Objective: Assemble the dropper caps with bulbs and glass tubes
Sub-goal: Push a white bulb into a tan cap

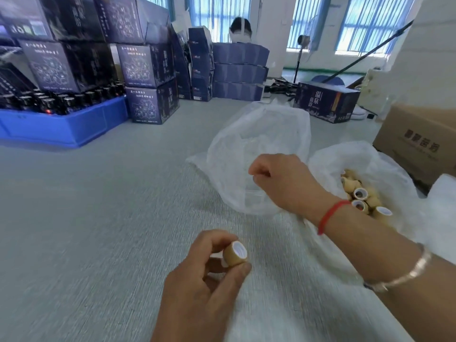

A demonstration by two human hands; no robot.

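Observation:
My left hand [204, 280] grips a tan, wood-look dropper cap [235, 253] with a white lining, its open end facing up and to the right. My right hand [281, 181] hovers with curled fingers over a clear plastic bag [259, 134] that holds glass tubes [254, 191], which show only faintly through the plastic. Whether the fingers pinch a tube is unclear from this view. A second plastic bag [385, 164] at the right holds several more tan caps [362, 196].
A brown cardboard box [419, 139] stands at the far right. A blue crate [61, 124] of dark bottles and stacked dark printed boxes [148, 70] fill the left back. A person sits behind boxes at the far side. Grey tabletop [98, 218] lies to the left.

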